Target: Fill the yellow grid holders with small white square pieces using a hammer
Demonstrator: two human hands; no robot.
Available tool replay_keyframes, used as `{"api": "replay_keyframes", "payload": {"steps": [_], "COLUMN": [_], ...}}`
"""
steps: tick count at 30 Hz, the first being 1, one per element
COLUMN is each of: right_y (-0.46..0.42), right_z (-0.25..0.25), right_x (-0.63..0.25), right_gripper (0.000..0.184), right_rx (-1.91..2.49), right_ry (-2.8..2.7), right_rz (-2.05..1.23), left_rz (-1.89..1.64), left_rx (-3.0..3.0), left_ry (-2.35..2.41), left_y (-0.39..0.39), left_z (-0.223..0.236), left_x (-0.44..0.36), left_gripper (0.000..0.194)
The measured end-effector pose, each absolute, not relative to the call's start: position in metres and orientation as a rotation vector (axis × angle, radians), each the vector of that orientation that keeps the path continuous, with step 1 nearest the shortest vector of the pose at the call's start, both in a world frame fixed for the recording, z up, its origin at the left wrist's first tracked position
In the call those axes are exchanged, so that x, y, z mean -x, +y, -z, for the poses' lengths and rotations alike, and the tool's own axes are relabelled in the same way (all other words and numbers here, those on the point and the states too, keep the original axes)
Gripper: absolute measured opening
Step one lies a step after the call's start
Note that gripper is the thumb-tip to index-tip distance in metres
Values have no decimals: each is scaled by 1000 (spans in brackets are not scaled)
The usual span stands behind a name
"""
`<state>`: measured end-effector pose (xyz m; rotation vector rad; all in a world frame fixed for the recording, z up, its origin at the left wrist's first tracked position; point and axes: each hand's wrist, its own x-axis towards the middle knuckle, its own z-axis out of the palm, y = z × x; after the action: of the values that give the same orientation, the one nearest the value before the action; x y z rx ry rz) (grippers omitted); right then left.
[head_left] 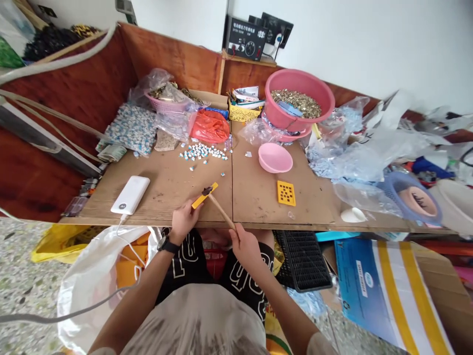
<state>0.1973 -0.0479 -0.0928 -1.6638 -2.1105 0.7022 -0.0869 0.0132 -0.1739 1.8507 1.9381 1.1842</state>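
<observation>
My left hand [184,220] is closed on the near end of a flat yellow strip [204,195] that lies on the wooden bench [254,199] near its front edge. Gripped in my right hand [246,245] is the wooden handle of a small hammer [220,209]. The hammer's dark head rests on the far end of the yellow strip. A scatter of small white and blue parts [202,152] lies farther back on the bench. A yellow perforated square tile [286,193] sits to the right of the hammer.
A white power bank [130,194] with a cable lies at the left. A small pink bowl [275,158] and a big pink basin of metal bits [299,98] stand behind. Plastic bags, a red bag [210,126] and tubs crowd the back and right. Boxes sit below.
</observation>
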Motion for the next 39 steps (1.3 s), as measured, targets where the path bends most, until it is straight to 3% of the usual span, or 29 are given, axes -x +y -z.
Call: {"api": "replay_keyframes", "payload": {"steps": [19, 28, 39], "right_y": [-51, -44, -45], "right_z": [80, 82, 90], "right_x": [-203, -208, -209], "right_gripper": [53, 43, 49], "right_rx": [1706, 1723, 1721], "right_ry": [-2176, -2281, -2213], "right_rz": [-563, -488, -561], "left_rz": [-1211, -1134, -1160], "left_rx": [-1830, -1839, -1848], "left_ry": [1936, 2003, 1977], "left_y": [13, 12, 12], "left_z": [184, 184, 180], "left_x": [88, 88, 87], "left_gripper": [48, 47, 45]}}
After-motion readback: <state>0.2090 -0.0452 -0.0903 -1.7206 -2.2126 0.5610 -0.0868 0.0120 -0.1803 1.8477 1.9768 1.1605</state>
